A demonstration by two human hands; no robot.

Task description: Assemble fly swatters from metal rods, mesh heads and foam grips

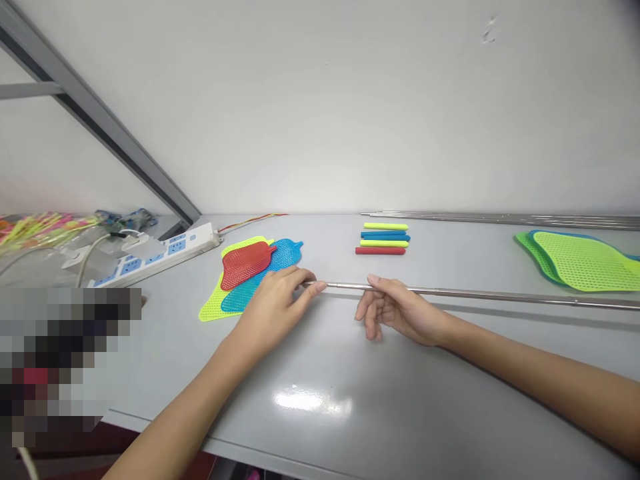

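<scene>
A thin telescopic metal rod point(480, 295) runs level above the grey table, out past the right edge of the view. Its narrow left end sits between the thumb and fingers of my left hand point(283, 297). Further right, my right hand point(393, 308) pinches the same rod between thumb and forefinger, its other fingers loosely curled below. Just beyond my left hand lie flat mesh fly swatter heads: a red one point(245, 265), a blue one point(287, 253) and yellow-green ones point(213, 305) beneath. Several coloured plastic handle tubes, among them a red tube point(380, 251), lie behind my right hand.
Green and blue swatter heads point(590, 263) are stacked at the right. Bare metal rods point(525, 219) lie along the wall. A white power strip point(175, 248) with plugs and cables stands at the left, near bagged colourful items point(50, 227). A blurred-out patch covers the lower left.
</scene>
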